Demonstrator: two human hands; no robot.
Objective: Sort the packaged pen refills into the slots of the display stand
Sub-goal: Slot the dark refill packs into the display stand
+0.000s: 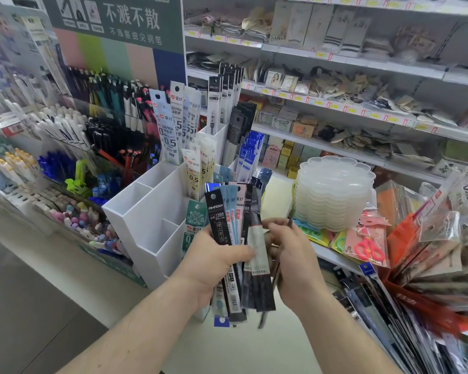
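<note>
Fanning glossy flat refill packets (235, 238) — left hand (214, 263) clenched around them, right hand (295, 260) pinching one, white plastic stand (146, 211) behind.

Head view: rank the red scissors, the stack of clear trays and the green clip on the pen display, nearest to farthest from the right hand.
From the right hand:
1. Red scissors, just to its right, in a packet.
2. Stack of clear trays, above and behind it.
3. Green clip, far left, beyond the white stand.

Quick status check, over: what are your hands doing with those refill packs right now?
Left hand grips fanned refill packs. Right hand pinches one dark pack from the bunch. White display stand just ahead, front slots free. Nothing blocking.
</note>
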